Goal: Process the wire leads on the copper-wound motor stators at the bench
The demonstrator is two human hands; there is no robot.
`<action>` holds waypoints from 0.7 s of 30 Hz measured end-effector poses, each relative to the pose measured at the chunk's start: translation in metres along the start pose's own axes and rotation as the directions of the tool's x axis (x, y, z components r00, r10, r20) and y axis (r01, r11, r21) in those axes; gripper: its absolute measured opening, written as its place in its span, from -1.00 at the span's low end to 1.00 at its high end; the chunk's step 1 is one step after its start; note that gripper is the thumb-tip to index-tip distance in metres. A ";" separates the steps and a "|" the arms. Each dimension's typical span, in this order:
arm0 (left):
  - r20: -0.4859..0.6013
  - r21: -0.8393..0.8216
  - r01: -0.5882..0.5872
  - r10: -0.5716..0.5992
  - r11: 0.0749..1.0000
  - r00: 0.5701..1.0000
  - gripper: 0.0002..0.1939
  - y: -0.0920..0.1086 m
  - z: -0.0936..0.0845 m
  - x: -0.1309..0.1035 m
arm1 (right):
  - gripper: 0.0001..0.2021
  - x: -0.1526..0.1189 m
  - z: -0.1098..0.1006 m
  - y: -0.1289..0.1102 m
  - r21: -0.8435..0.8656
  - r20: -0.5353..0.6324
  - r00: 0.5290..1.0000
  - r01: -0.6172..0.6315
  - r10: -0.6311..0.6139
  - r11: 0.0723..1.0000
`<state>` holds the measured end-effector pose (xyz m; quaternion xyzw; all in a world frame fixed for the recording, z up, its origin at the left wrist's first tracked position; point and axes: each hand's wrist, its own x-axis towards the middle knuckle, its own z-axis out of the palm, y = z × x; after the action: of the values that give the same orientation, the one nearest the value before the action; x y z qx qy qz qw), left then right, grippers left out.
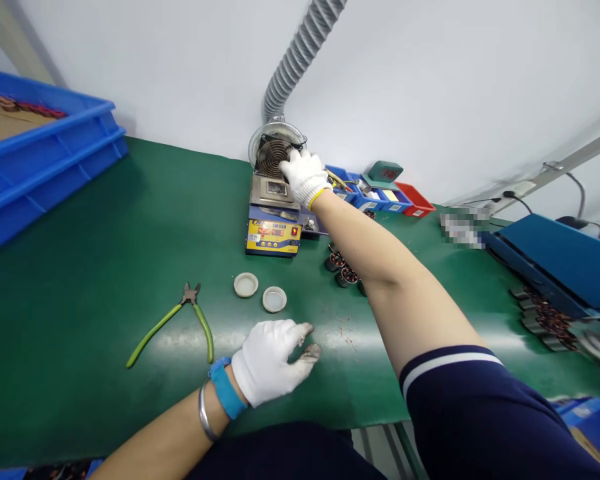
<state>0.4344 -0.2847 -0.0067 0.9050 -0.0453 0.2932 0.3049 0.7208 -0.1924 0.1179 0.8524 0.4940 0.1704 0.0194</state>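
My left hand (275,360), in a white glove with soiled thumb and fingertip, rests low over the green table. Its thumb and forefinger are apart with nothing between them. Two small round pale dishes (275,299) lie just beyond it. My right hand (305,175), also in a white glove, reaches to the right edge of a small black fan (274,157). Its fingertips are blurred and partly hidden, so I cannot see whether they grip anything. Below the fan stands a yellow-and-blue solder pot (274,237) with a lit red display and a square metal top.
Green-handled cutters (189,297) lie open at left. A blue crate (45,147) stands far left. A grey duct hose (300,57) rises behind the fan. Small blue bins and a red bin (414,200) stand behind my right arm. Motor stators (347,275) and copper wire scraps (347,333) lie near it.
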 end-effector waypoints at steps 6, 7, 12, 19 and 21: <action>-0.035 0.023 -0.053 0.054 0.998 0.998 -0.77 0.003 -0.001 0.001 | -0.67 -0.001 0.000 0.013 0.024 -0.021 0.999 -0.041 0.041 0.999; -0.038 0.028 -0.066 0.067 0.997 0.997 -0.77 0.004 -0.001 0.000 | -0.66 -0.001 0.000 0.017 0.069 -0.032 0.997 -0.073 0.075 0.995; -0.044 0.022 -0.068 0.069 0.997 0.997 -0.78 0.005 0.000 0.000 | -0.53 0.004 0.008 0.022 0.391 -0.011 0.955 -0.269 0.296 0.880; -0.037 0.007 -0.025 0.025 1.000 0.999 -0.78 0.001 -0.003 0.002 | -0.70 0.000 0.015 0.017 0.593 0.000 0.913 -0.328 0.407 0.736; -0.079 -0.025 0.000 -0.002 1.000 0.997 -0.80 0.002 -0.003 0.002 | -0.67 -0.010 0.010 0.020 0.702 -0.001 0.898 -0.313 0.440 0.640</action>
<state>0.4340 -0.2838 -0.0027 0.8889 -0.0364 0.3279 0.3177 0.7358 -0.2100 0.1095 0.8640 0.3319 0.0486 -0.3754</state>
